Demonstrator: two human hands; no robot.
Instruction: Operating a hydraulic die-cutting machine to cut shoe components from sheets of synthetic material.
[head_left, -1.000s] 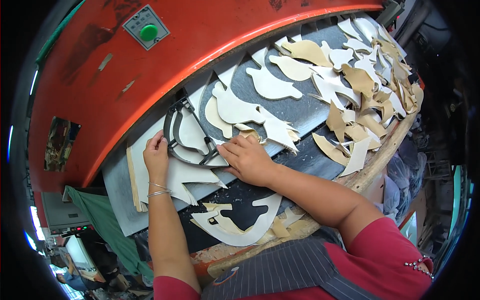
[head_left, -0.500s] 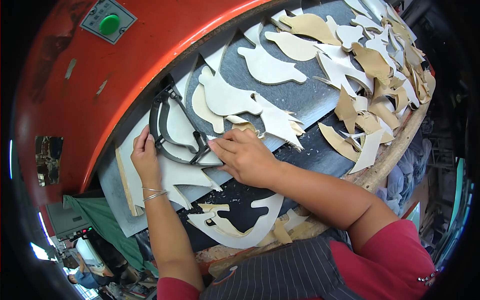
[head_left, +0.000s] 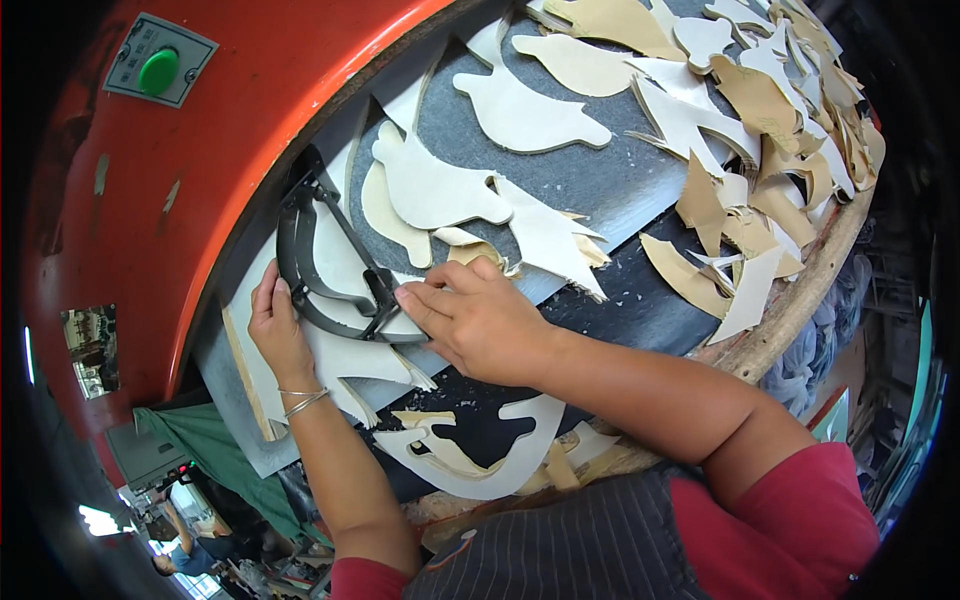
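So the cutting die [head_left: 330, 270] is sitting on a sheet of material [head_left: 345, 350] at the left end of the cutting board [head_left: 600, 180], right under the edge of the press head [head_left: 200, 160], which is hanging over the board from the left and behind. The left hand [head_left: 278, 335] is resting against the die's left edge and the right hand [head_left: 480, 320] is pressing on its right end. Cut-out pieces [head_left: 440, 185] are lying just behind and to the right of the die, and a pile of scraps [head_left: 760, 130] is spreading further right along the board's rim. A leftover offcut [head_left: 480, 455] is lying in front of the hands, nearest the person.
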